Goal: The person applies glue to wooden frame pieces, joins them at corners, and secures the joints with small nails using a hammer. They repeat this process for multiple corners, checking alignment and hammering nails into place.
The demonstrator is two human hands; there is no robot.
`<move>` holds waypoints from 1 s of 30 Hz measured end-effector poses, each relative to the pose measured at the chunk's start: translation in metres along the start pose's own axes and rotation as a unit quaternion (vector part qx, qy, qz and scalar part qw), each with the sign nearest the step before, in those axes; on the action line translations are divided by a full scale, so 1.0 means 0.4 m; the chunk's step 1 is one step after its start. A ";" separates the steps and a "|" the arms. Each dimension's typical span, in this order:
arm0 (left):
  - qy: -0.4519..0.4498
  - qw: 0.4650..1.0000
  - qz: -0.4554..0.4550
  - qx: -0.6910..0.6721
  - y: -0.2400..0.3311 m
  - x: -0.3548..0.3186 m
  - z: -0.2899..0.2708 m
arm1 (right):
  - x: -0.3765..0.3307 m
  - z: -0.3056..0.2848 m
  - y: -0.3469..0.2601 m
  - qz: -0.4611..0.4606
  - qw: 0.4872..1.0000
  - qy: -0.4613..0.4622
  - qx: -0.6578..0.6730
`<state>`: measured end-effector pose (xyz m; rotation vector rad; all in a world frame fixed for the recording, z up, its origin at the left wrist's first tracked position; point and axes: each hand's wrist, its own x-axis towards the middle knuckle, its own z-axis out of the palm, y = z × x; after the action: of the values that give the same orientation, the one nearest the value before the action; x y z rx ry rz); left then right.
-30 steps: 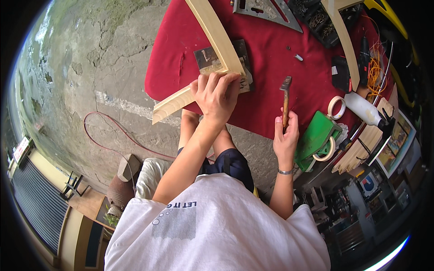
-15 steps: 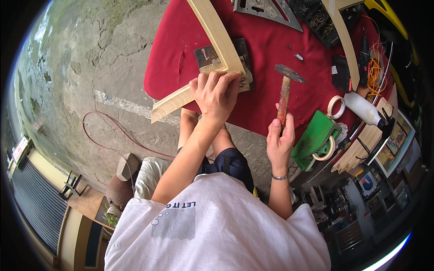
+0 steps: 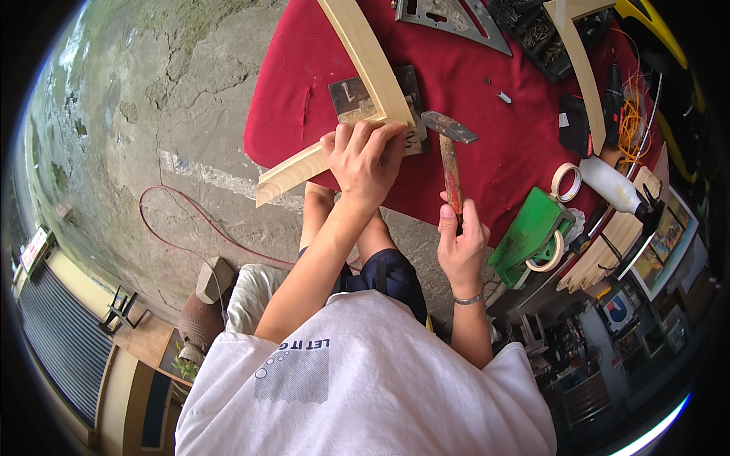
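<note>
Two pale wooden mouldings meet in an L-shaped frame corner (image 3: 372,72) on the red-covered table. My left hand (image 3: 359,163) is closed over the shorter piece at the joint, pressing it down. Beneath the corner lies a dark, worn metal plate (image 3: 348,97), partly covered by the wood. To the right, my right hand (image 3: 462,247) is wrapped round the lower handle of a hammer (image 3: 450,163). The hammer's metal head is raised just right of the joint, apart from the wood. Whether a nail stands at the joint is too small to tell.
The red cloth (image 3: 281,114) carries a triangular metal square (image 3: 456,21), a black tray of small hardware (image 3: 536,34) and another wooden frame piece (image 3: 582,72). Rightward are a masking tape roll (image 3: 565,182), a green tape dispenser (image 3: 525,235) and a white bottle (image 3: 608,182).
My right hand and the hammer have moved left, bringing the hammer head closer to the frame corner. My left hand keeps its hold on the wood.
</note>
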<state>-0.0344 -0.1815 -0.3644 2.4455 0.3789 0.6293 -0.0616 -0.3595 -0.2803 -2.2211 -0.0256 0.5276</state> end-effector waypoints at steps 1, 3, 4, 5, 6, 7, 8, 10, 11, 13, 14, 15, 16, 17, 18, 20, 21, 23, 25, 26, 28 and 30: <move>0.000 1.000 0.001 0.001 -0.001 0.000 0.000 | 0.001 0.002 -0.002 -0.004 1.000 0.002 0.007; 0.001 1.000 0.002 0.002 -0.002 -0.001 0.000 | 0.002 0.002 -0.003 -0.007 1.000 -0.002 0.000; 0.004 1.000 0.005 0.002 -0.003 0.000 0.002 | 0.002 0.002 -0.003 -0.009 1.000 -0.004 -0.004; 0.008 1.000 0.009 0.002 -0.004 0.000 0.004 | 0.001 0.003 -0.004 -0.007 1.000 -0.005 -0.006; 0.011 1.000 0.013 0.002 -0.004 0.001 0.006 | 0.000 0.004 -0.003 -0.006 1.000 -0.005 -0.008; 0.012 1.000 0.014 0.002 -0.005 0.000 0.006 | -0.001 0.005 -0.003 -0.005 1.000 -0.006 -0.009; 0.013 1.000 0.014 0.002 -0.005 -0.001 0.007 | -0.002 0.006 -0.003 -0.007 1.000 -0.006 -0.012; 0.014 1.000 0.014 0.001 -0.006 -0.001 0.007 | -0.003 0.008 -0.002 -0.011 1.000 -0.007 -0.016; 0.014 1.000 0.013 0.000 -0.006 -0.002 0.007 | -0.003 0.008 -0.001 -0.012 1.000 -0.007 -0.017; 0.013 1.000 0.013 -0.002 -0.006 -0.002 0.007 | -0.003 0.010 0.001 -0.015 1.000 -0.006 -0.018; 0.013 1.000 0.014 -0.003 -0.007 -0.001 0.006 | -0.003 0.011 0.002 -0.018 1.000 -0.005 -0.020; 0.013 1.000 0.014 -0.004 -0.007 -0.001 0.006 | -0.003 0.012 0.003 -0.021 1.000 -0.004 -0.022; 0.010 1.000 0.015 -0.005 -0.007 0.000 0.005 | -0.002 0.013 0.003 -0.023 0.999 -0.003 -0.025; 0.008 1.000 0.015 -0.007 -0.007 0.001 0.004 | -0.001 0.014 0.004 -0.040 0.999 0.005 -0.033; 0.006 1.000 0.015 -0.008 -0.007 0.001 0.003 | 0.001 0.016 0.005 -0.058 0.997 0.012 -0.041; 0.005 1.000 0.015 -0.008 -0.008 -0.001 0.003 | 0.003 0.020 0.010 -0.079 0.995 0.019 -0.060; 0.004 1.000 0.015 -0.008 -0.007 0.000 0.003 | 0.002 0.023 0.014 -0.083 0.994 0.020 -0.070; 0.000 1.000 0.008 -0.007 -0.004 0.000 0.000 | 0.004 0.026 0.015 -0.086 0.992 0.022 -0.086; -0.003 1.000 0.004 -0.006 -0.003 0.001 -0.001 | 0.008 0.030 0.012 -0.088 0.991 0.026 -0.094; -0.004 1.000 0.005 -0.005 -0.003 0.002 -0.001 | 0.008 0.029 0.008 -0.093 0.990 0.038 -0.095; -0.006 1.000 0.006 -0.005 -0.003 0.001 -0.002 | 0.004 0.024 -0.002 -0.102 0.988 0.060 -0.095; -0.006 1.000 0.007 -0.007 -0.003 0.002 -0.003 | 0.006 0.031 -0.005 -0.118 0.986 0.067 -0.092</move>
<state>-0.0344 -0.1798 -0.3638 2.4406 0.3514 0.6222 -0.0637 -0.3487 -0.2865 -2.3869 -0.2747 0.2536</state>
